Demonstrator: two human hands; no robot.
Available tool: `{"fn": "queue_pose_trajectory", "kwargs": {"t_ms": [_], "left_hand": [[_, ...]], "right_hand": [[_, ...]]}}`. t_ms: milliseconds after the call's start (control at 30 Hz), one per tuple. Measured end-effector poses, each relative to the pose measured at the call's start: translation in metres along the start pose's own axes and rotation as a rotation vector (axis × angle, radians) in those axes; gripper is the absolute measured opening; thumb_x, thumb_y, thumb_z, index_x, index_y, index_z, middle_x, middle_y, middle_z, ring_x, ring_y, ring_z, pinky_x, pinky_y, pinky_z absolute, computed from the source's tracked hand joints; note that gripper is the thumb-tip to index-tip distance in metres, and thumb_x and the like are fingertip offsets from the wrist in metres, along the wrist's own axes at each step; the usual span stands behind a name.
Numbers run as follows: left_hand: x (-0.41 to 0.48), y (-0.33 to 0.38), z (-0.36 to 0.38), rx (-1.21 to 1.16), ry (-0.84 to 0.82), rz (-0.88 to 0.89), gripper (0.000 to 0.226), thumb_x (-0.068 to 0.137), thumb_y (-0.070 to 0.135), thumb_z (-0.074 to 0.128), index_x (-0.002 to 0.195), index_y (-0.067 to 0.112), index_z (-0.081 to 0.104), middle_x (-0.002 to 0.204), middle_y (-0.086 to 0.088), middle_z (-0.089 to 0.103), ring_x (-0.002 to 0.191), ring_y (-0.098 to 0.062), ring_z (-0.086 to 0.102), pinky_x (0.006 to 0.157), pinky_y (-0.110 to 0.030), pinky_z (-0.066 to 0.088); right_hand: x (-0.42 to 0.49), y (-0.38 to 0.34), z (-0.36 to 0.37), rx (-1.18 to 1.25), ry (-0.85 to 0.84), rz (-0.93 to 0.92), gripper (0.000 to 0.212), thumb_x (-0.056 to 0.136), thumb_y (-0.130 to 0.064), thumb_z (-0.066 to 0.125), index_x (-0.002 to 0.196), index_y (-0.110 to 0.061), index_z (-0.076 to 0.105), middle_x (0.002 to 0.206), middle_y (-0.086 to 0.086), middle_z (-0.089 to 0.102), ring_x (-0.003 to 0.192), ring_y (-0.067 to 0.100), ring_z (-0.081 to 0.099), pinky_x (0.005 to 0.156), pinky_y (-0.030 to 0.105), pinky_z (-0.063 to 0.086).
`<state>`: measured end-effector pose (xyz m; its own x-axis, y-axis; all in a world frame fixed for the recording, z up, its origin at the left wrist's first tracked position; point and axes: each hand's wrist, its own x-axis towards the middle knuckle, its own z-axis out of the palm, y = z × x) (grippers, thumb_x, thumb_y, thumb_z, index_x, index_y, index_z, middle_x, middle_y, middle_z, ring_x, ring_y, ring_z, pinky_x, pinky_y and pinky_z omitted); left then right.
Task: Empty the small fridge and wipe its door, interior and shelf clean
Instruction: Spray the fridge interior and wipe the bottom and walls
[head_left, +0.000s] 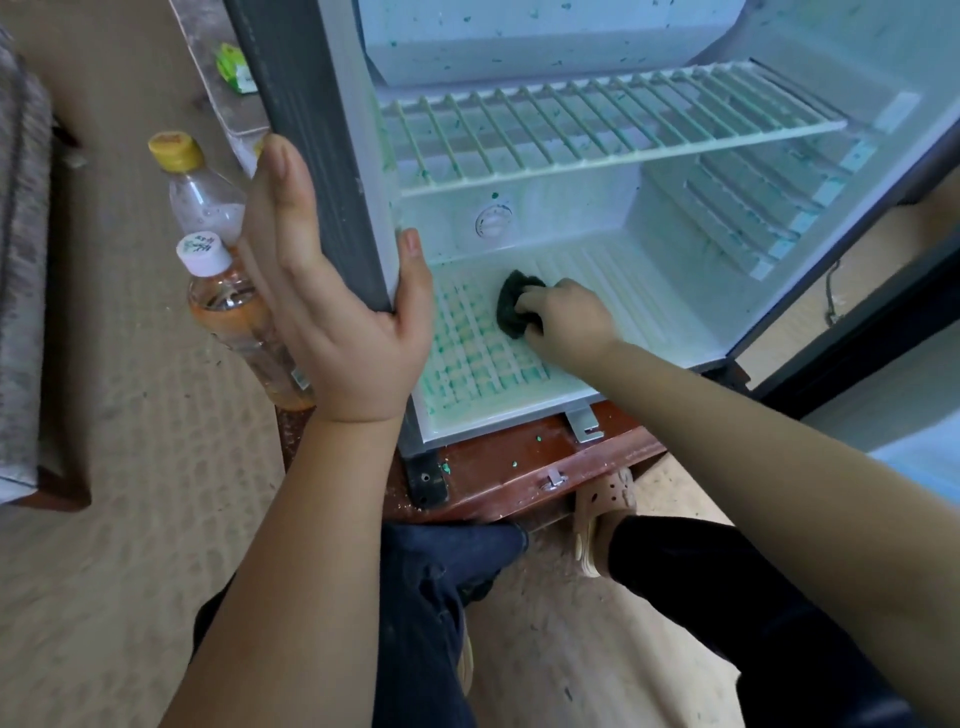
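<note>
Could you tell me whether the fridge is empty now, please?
Empty: wire shelf and floor hold only green stains, plus the dark pad in the right hand.

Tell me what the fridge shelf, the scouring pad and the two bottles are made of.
Wire shelf: probably white-coated metal, thin parallel rods. Scouring pad: dark green fibrous mesh, crumpled, matte. Yellow-capped bottle and white-capped bottle: clear plastic, see-through, glossy highlights.
</note>
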<state>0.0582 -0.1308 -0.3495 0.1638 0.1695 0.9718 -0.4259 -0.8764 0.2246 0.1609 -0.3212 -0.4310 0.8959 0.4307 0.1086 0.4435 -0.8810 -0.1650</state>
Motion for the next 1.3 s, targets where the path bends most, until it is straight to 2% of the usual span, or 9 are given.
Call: {"fn": "queue_pose_trajectory", "kwargs": {"t_ms": [200,333,467,600,700,733,800,1067,1300], "left_hand": [[0.0,0.008,-0.003,0.032,-0.01,-0.072,0.062,0.089,0.012,0.066,0.134,0.0,0.026,0.143,-0.011,0.04,0.134,-0.015,0.037,0.111,-0.032,0.032],[0.002,0.014,-0.005,0.015,-0.036,-0.119,0.059,0.092,0.014,0.062,0.137,0.005,0.025,0.141,-0.01,0.033,0.133,-0.027,0.039,0.111,-0.043,0.034],[0.002,0.022,-0.009,-0.031,-0.066,-0.152,0.06,0.093,0.012,0.061,0.14,0.001,0.026,0.142,-0.009,0.03,0.134,-0.034,0.041,0.111,-0.05,0.035],[0.002,0.026,-0.013,-0.052,-0.078,-0.21,0.058,0.094,0.012,0.061,0.138,-0.007,0.029,0.144,-0.025,0.038,0.135,-0.032,0.038,0.113,-0.049,0.034],[0.002,0.026,-0.015,-0.045,-0.106,-0.221,0.059,0.095,0.014,0.061,0.139,-0.008,0.03,0.145,-0.027,0.038,0.136,-0.03,0.036,0.114,-0.048,0.032],[0.002,0.026,-0.016,-0.043,-0.109,-0.221,0.059,0.095,0.015,0.061,0.139,-0.008,0.03,0.145,-0.027,0.038,0.136,-0.03,0.036,0.113,-0.048,0.032],[0.002,0.027,-0.015,-0.057,-0.11,-0.216,0.06,0.095,0.015,0.061,0.14,-0.008,0.029,0.145,-0.028,0.038,0.136,-0.031,0.037,0.113,-0.05,0.033],[0.002,0.025,-0.015,-0.03,-0.101,-0.183,0.063,0.093,0.014,0.062,0.139,0.002,0.021,0.144,-0.008,0.028,0.137,-0.02,0.031,0.115,-0.046,0.03],[0.0,0.022,-0.009,0.003,-0.061,-0.157,0.058,0.093,0.012,0.063,0.135,-0.013,0.032,0.14,-0.015,0.035,0.132,-0.034,0.04,0.112,-0.045,0.033]], "right_hand": [[-0.088,0.001,-0.015,0.019,-0.052,-0.05,0.023,0.084,-0.011,0.055,0.103,-0.015,0.068,0.096,-0.002,0.068,0.09,0.027,0.052,0.065,0.029,0.038],[-0.138,-0.009,-0.028,0.035,-0.237,0.018,0.024,0.081,-0.014,0.055,0.101,-0.022,0.068,0.09,0.0,0.068,0.088,0.023,0.058,0.066,0.029,0.042],[-0.188,-0.005,-0.042,0.192,0.104,0.176,0.02,0.074,-0.007,0.067,0.089,-0.019,0.072,0.115,0.004,0.067,0.111,0.027,0.057,0.09,0.035,0.046],[-0.206,-0.002,-0.044,-0.024,0.004,0.171,0.019,0.078,-0.013,0.07,0.093,-0.023,0.073,0.137,0.002,0.055,0.133,0.033,0.04,0.107,0.055,0.031],[-0.208,-0.006,-0.057,0.069,0.071,0.257,0.02,0.085,-0.007,0.058,0.1,-0.018,0.066,0.108,0.0,0.065,0.103,0.024,0.053,0.085,0.029,0.047],[-0.207,-0.009,-0.058,0.041,-0.1,0.262,0.017,0.089,-0.009,0.054,0.101,-0.018,0.062,0.097,-0.003,0.062,0.089,0.019,0.053,0.07,0.018,0.043],[-0.205,-0.013,-0.057,0.022,-0.294,0.312,0.013,0.092,-0.012,0.049,0.098,-0.016,0.059,0.091,0.0,0.063,0.079,0.019,0.054,0.062,0.025,0.044],[-0.15,0.018,-0.08,0.234,0.37,0.572,0.024,0.09,-0.013,0.049,0.111,-0.011,0.061,0.089,0.008,0.065,0.078,0.029,0.059,0.063,0.031,0.046],[-0.123,0.034,-0.011,0.44,0.274,0.758,0.033,0.093,-0.017,0.058,0.126,-0.018,0.063,0.132,0.008,0.052,0.115,0.026,0.052,0.093,0.023,0.037]]}}
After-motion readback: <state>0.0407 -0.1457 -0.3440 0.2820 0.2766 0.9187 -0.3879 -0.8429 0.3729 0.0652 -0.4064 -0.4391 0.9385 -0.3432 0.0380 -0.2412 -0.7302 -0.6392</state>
